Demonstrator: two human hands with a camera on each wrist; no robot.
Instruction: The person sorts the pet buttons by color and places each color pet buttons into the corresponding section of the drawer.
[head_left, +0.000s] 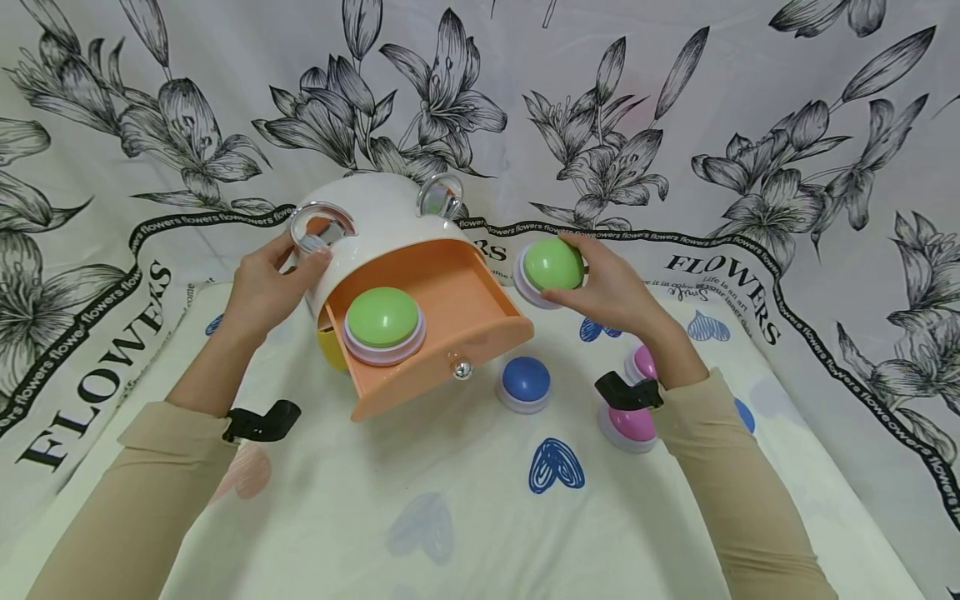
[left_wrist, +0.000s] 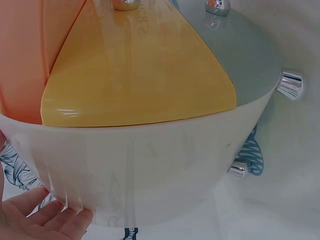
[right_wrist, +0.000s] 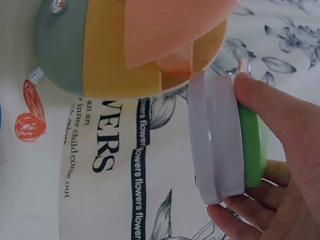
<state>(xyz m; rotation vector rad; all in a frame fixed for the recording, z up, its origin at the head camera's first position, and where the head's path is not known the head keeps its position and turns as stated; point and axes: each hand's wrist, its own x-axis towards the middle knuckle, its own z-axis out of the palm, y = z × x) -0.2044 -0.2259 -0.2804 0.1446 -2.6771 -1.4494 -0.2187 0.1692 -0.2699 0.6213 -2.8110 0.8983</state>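
A white rounded toy drawer box (head_left: 375, 208) with silver rings on top has its orange drawer (head_left: 450, 292) pulled out. Inside the drawer, at its left, sits a green push button (head_left: 384, 317) on a pale base. My left hand (head_left: 266, 283) grips the box's left side beside a ring; in the left wrist view its fingertips (left_wrist: 77, 220) lie against the white shell. With thumb and fingers my right hand (head_left: 618, 287) holds a second green push button (head_left: 553, 264) in the air, right of the drawer. Its pale base (right_wrist: 215, 137) faces the box in the right wrist view.
A blue push button (head_left: 525, 379) stands in front of the drawer. Two pink push buttons (head_left: 632, 423) lie below my right wrist, partly hidden. Yellow (left_wrist: 140, 70) and grey-green (left_wrist: 245, 55) drawer fronts are on the box. Behind hangs a flower-printed cloth (head_left: 510, 167).
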